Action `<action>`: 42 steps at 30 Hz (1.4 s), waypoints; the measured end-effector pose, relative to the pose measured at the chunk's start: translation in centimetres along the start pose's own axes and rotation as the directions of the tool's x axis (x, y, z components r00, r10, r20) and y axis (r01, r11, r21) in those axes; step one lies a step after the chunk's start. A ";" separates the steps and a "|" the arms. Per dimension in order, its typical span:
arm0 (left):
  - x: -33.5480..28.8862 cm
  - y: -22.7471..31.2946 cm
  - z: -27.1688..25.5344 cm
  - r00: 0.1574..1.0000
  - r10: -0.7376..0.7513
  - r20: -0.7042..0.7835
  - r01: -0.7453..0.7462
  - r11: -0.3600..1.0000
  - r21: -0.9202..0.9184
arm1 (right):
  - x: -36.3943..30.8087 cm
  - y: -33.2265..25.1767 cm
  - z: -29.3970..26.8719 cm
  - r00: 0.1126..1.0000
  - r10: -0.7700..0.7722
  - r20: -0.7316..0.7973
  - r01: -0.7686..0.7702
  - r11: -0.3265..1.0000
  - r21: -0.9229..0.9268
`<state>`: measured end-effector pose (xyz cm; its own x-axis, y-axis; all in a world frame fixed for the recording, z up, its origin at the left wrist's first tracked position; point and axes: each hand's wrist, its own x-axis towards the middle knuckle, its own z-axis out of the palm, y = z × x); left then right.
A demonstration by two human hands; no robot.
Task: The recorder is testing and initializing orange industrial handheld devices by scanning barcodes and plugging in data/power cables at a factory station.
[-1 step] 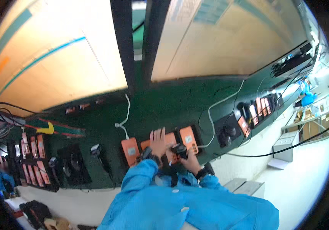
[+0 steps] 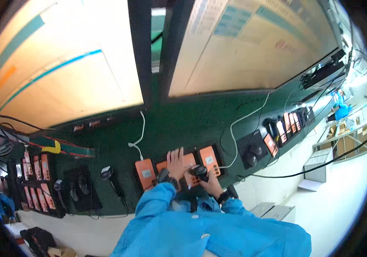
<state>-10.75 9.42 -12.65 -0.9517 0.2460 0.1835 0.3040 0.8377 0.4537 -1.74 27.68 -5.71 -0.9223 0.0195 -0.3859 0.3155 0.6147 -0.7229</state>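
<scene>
My left hand [image 2: 176, 163] rests with its fingers stretched over a row of orange phones, and covers part of them. On its left lies an orange phone [image 2: 146, 172] with a pale label, a white cable at its top end. Just right of the hand is another orange phone [image 2: 189, 160], partly hidden by a black handheld scanner [image 2: 199, 172]. My right hand [image 2: 212, 186] is closed around that scanner, whose head is over the phone's camera end. A further orange phone [image 2: 209, 160] lies at the right end, beside a white cable.
Two large lit screens [image 2: 252, 51] stand along the back of the green bench [image 2: 183, 120]. More orange phones [image 2: 38, 197] fill dark trays at left. A second scanner [image 2: 107, 173] lies left, a black mouse [image 2: 255, 150] on a dark pad right. A person in blue [image 2: 343, 111] is far right.
The picture has shifted slightly and is sharper. Both hands, the scanner and the phones keep nearly the same places.
</scene>
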 end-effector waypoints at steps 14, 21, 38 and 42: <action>0.9 -0.4 0.9 0.994 0.029 -0.103 -0.024 0.999 0.048 | 0.8 1.8 -0.6 0.998 -0.058 -0.026 0.059 0.998 0.020; 0.6 -1.3 1.9 0.974 0.060 -0.219 -0.015 0.979 0.205 | 1.1 0.3 0.2 0.986 -0.156 -0.061 0.156 0.988 -0.008; -0.7 5.3 -0.1 0.991 -0.120 0.067 0.092 0.943 0.320 | 10.4 6.7 -9.8 0.844 -0.128 -0.521 0.158 0.987 0.013; 1.5 5.8 -1.0 0.963 -0.218 0.159 0.180 0.958 0.224 | 14.5 10.5 -9.5 0.883 -0.056 -0.467 0.061 0.998 -0.005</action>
<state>-10.34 14.19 -8.87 -0.9894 0.1316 -0.0615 0.1102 0.9559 0.2724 -13.96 41.90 -13.48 -0.9359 0.3507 -0.0324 0.2575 0.6187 -0.7422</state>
